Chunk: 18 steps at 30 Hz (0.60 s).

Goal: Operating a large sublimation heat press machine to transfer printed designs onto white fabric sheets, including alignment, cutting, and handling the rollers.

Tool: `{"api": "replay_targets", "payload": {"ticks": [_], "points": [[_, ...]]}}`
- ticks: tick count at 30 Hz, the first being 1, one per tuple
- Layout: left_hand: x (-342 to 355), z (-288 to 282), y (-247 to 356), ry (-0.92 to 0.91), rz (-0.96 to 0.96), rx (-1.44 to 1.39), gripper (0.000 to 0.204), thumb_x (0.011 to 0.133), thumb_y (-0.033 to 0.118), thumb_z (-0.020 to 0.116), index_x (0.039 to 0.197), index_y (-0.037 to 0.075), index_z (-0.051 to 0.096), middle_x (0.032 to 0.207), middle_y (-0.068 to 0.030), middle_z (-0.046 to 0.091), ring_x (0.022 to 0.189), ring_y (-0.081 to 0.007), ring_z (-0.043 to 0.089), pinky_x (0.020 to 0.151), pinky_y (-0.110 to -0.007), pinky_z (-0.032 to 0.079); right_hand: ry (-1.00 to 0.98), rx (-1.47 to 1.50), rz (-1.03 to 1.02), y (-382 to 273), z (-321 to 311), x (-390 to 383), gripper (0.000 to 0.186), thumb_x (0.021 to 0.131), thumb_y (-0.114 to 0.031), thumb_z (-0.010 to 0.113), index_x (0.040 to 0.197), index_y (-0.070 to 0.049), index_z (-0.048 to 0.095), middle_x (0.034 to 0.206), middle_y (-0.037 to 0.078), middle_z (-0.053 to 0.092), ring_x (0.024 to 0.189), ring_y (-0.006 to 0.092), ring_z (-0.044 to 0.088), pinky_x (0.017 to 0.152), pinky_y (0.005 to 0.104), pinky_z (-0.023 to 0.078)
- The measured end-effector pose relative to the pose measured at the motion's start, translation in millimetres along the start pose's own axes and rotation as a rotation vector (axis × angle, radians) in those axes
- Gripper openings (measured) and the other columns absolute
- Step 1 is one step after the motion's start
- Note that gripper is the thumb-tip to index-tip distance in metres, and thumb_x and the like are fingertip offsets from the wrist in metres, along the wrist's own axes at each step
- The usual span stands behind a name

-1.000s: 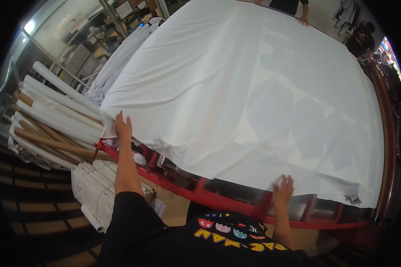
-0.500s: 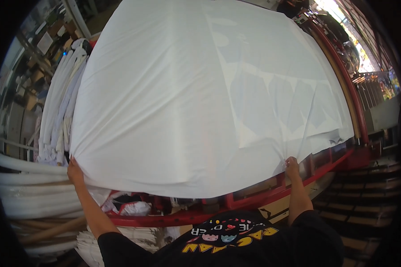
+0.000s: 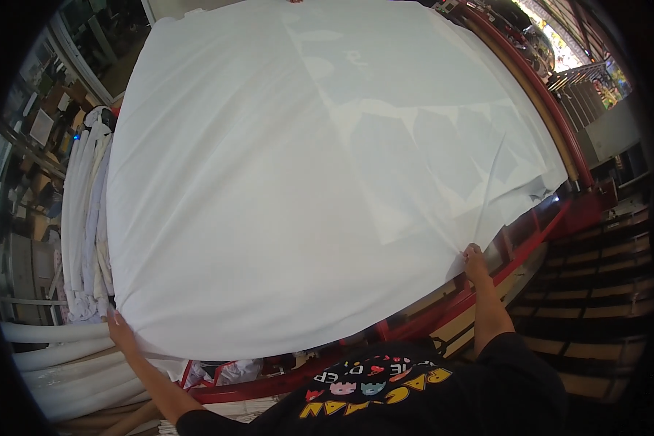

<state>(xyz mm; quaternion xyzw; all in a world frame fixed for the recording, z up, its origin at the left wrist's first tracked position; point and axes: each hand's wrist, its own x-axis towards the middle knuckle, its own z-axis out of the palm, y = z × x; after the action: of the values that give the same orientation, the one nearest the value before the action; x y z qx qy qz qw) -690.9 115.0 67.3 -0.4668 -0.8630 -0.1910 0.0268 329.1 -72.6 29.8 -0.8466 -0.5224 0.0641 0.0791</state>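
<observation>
A large white fabric sheet lies stretched over a red-framed table or machine. Grey-blue printed shapes show faintly through its right half. My left hand grips the near left corner, its fingers closed on the cloth. At the near right edge, my right hand pinches the same sheet, and creases fan out from its fingers. A small part of another person's hand seems to show at the far edge, too little to tell its grip.
The red frame runs along the near and right sides, with a brown roller at right. White rolls are stacked at lower left, below hanging white cloths. Dark slatted racking stands at lower right.
My left hand has come lower and nearer to me, pulling the corner with it. The cloth lies smoother on the left, and the view has shifted somewhat. My right hand keeps its hold.
</observation>
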Motion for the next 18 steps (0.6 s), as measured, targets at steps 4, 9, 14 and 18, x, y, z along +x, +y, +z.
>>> {"api": "replay_targets", "payload": {"ticks": [4,9,14,18], "points": [[-100,2,96,0.297,0.387,0.103,0.045,0.101,0.023,0.045,0.141,0.003,0.045,0.144,-0.0214,0.045,0.136,-0.0397,0.038,0.113,-0.048,0.031,-0.019,-0.006,-0.044,17,0,0,0.01,0.084,-0.002,0.058,0.092,-0.002,0.053,0.117,0.02,0.054,0.103,0.041,0.055,0.084,0.0467,0.047],[-358,50,304,-0.153,1.182,-0.406,0.051,0.09,0.018,0.063,0.138,0.008,0.049,0.146,-0.0164,0.042,0.138,-0.0353,0.035,0.112,-0.052,0.032,0.243,0.044,0.153,69,4,28,0.055,0.093,-0.027,0.059,0.14,-0.009,0.039,0.148,0.017,0.039,0.134,0.0394,0.039,0.106,0.0464,0.039],[-506,40,392,-0.667,1.255,-0.371,0.048,0.09,0.028,0.062,0.132,0.007,0.054,0.142,-0.0146,0.047,0.135,-0.0365,0.039,0.111,-0.051,0.033,-0.11,-0.17,0.174,115,-6,35,0.071,0.094,-0.05,0.051,0.151,-0.013,0.028,0.157,0.013,0.028,0.144,0.0364,0.025,0.112,0.0566,0.028],[-542,35,405,-0.679,1.192,-0.234,0.041,0.091,0.031,0.061,0.124,0.006,0.061,0.134,-0.011,0.055,0.133,-0.035,0.043,0.108,-0.048,0.037,-0.17,-0.246,0.168,126,-32,22,0.072,0.093,-0.054,0.051,0.15,-0.015,0.031,0.157,0.01,0.028,0.145,0.0364,0.024,0.112,0.06,0.024]]}}
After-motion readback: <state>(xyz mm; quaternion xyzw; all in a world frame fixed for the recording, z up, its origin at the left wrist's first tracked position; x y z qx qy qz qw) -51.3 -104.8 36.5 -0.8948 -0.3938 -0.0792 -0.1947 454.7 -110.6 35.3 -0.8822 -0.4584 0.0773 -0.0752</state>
